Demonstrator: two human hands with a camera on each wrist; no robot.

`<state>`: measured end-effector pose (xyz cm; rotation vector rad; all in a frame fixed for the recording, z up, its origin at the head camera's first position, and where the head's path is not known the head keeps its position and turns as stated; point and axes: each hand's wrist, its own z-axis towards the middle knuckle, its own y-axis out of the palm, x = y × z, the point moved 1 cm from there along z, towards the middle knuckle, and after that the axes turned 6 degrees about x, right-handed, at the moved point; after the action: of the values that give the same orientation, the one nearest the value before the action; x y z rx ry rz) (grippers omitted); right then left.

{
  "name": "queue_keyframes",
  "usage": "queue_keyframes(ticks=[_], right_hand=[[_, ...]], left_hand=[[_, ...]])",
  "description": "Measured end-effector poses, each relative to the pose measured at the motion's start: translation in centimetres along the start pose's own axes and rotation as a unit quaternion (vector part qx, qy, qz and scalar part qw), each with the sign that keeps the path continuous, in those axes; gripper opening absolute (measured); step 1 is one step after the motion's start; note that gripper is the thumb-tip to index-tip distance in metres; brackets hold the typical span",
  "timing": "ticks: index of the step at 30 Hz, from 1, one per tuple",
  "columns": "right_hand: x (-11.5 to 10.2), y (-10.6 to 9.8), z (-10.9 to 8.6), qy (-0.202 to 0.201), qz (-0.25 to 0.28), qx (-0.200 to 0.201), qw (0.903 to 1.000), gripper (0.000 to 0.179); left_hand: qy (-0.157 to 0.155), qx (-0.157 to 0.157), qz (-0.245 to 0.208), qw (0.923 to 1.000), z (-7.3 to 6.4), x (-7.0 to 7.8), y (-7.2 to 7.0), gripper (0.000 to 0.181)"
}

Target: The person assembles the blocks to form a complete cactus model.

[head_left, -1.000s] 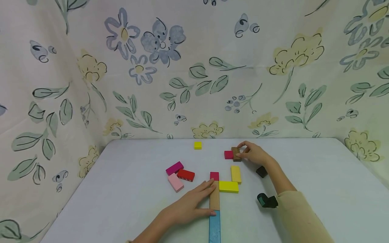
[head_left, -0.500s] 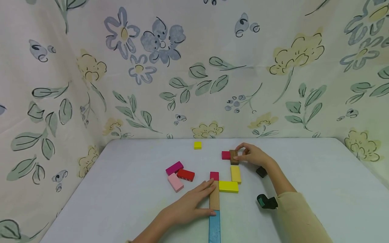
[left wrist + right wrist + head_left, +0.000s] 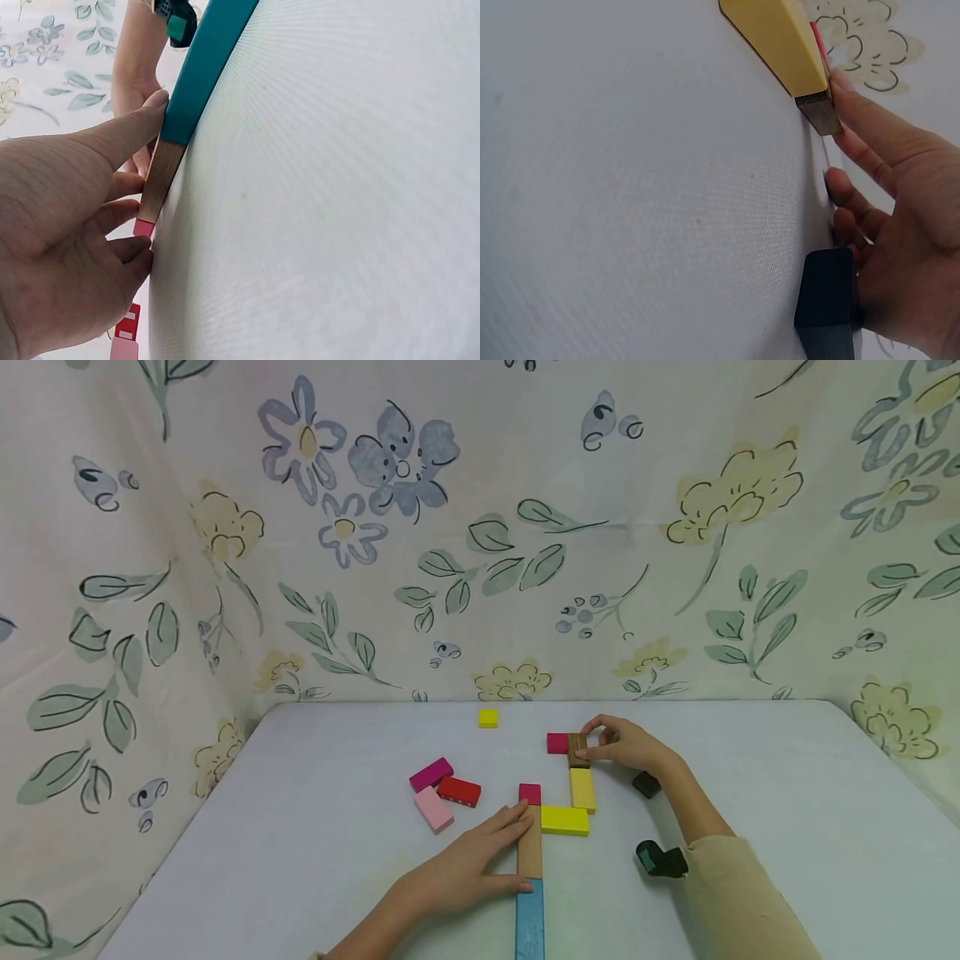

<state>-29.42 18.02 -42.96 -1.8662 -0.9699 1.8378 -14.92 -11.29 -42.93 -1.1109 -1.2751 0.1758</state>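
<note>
My right hand (image 3: 628, 746) pinches a dark brown wooden block (image 3: 577, 750) between thumb and index finger. The brown block's near end meets a pale yellow block (image 3: 582, 790), and a small crimson block (image 3: 557, 743) abuts its left side. Lower down, a bright yellow block (image 3: 565, 821) lies crosswise against a tan block (image 3: 529, 843). Beyond the tan block sits a small pink-red block (image 3: 529, 794); a long blue block (image 3: 529, 918) continues it toward me. My left hand (image 3: 468, 868) rests extended fingers on the tan block, with the thumb at the blue one's end.
Loose magenta (image 3: 431, 774), red (image 3: 459, 792) and light pink (image 3: 433, 810) blocks lie to the left on the white table (image 3: 285, 860). At the far edge is a yellow cube (image 3: 488, 718). A black block (image 3: 646, 784) lies beneath the right forearm, and a dark device (image 3: 661, 858) is at that wrist.
My right hand has brought the brown block slightly left and nearer, closing the gap to the pale yellow block. The crimson block shifted left with it. My left hand has stayed put.
</note>
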Motion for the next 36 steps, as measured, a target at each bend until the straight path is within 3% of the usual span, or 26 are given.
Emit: queue_keyframes(ticks=[36], right_hand=[[0.26,-0.23,0.02,-0.02,-0.006,-0.012,0.9997,0.045]], left_hand=[[-0.003,-0.001,-0.005,1.0,-0.04,-0.21,0.04,0.081]])
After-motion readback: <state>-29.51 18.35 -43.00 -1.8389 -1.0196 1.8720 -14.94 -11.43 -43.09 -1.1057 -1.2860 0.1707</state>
